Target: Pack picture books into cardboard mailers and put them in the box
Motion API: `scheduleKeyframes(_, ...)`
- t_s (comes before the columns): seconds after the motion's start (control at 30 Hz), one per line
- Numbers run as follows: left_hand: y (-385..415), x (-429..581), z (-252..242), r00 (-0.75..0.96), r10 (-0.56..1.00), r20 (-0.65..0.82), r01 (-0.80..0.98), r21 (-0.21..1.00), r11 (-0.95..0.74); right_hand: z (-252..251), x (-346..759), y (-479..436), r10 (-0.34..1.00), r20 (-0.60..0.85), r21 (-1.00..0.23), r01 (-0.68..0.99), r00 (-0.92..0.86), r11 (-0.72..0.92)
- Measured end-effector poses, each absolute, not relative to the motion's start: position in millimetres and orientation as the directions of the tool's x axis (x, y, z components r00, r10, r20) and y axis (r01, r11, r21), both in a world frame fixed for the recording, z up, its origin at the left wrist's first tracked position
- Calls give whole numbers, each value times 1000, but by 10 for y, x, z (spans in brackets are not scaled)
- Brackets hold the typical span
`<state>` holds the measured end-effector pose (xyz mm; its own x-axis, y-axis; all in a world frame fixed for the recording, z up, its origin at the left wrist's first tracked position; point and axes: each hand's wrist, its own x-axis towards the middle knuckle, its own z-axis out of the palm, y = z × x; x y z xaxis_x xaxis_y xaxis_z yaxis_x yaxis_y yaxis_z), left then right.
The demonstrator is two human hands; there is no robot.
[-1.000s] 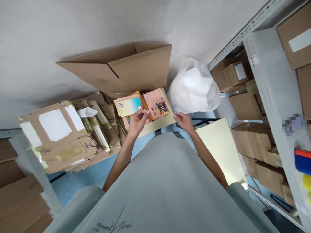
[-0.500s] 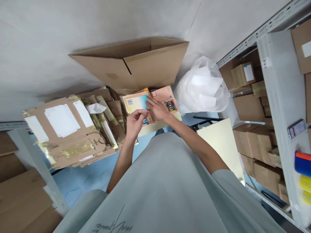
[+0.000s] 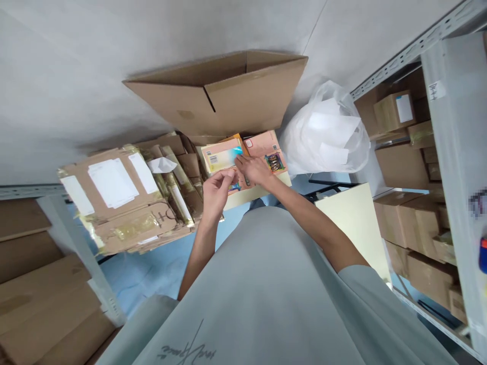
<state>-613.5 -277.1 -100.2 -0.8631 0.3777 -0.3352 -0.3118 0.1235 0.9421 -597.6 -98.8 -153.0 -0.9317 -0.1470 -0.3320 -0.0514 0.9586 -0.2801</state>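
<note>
My left hand (image 3: 216, 193) is closed in a pinch at the near left corner of a pink-covered book (image 3: 243, 183); what the fingers hold, if anything, is too small to make out. Palm down, my right hand (image 3: 255, 170) lies over the books with its fingers stretched to the left. Its fingertips are by the right edge of a yellow and blue book (image 3: 218, 158) with a barcode. Another pink book (image 3: 269, 144), with a dark picture, is just right of that hand. An orange cover (image 3: 242, 142) shows behind.
A large open cardboard box (image 3: 228, 104) stands behind the books against the wall. To the left are flattened cartons (image 3: 137, 215) with paper sheets (image 3: 113, 183). On the right are a white plastic bag (image 3: 323, 137), a pale board (image 3: 348, 215) and shelves holding boxes (image 3: 422, 220).
The whole view has shifted, so everything appears a little further right. My right hand has drawn slightly back from the yellow and blue book, uncovering more of it. My left hand remains pinched.
</note>
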Motion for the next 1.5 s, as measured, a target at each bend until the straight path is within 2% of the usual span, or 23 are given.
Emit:
scheduleKeyframes(0.13, -2642, -6146, -816, -845, 435, -311, -291, 950, 113, -1341, -5778, -811, -25, -194, -387, 53, -981, 921)
scheduleKeyframes(0.27, -2406, -6112, -665, -811, 497, -309, -291, 950, 115, -1098, -5261, -508, 293, -47, -605, 260, -955, 753)
scheduleKeyframes(0.4, -2043, -5994, -618, -724, 620, -303, -285, 949, 131, -868, -4470, -172, 587, -9, -749, 394, -810, 532)
scheduleKeyframes(0.67, -1177, -5360, -503, -423, 854, -301, -201, 951, 236, -591, -2861, 92, 913, 11, -896, 401, -407, 190)
scheduleKeyframes(0.8, -789, -4804, -382, -277, 919, -279, -149, 958, 246, -524, -2188, 144, 976, 37, -931, 346, -216, 112)
scheduleKeyframes(0.93, -448, -4126, -384, -145, 947, -287, -83, 957, 277, -494, -1510, 231, 990, 46, -951, 297, -132, 84)
scheduleKeyframes(1.2, 37, -2651, -519, 9, 927, -375, -40, 926, 375, -467, -164, 392, 994, 27, -975, 218, -109, 51)
scheduleKeyframes(1.5, 153, -1759, -484, 12, 925, -379, 62, 924, 378, -544, 680, 544, 989, -9, -990, 138, -148, 12)
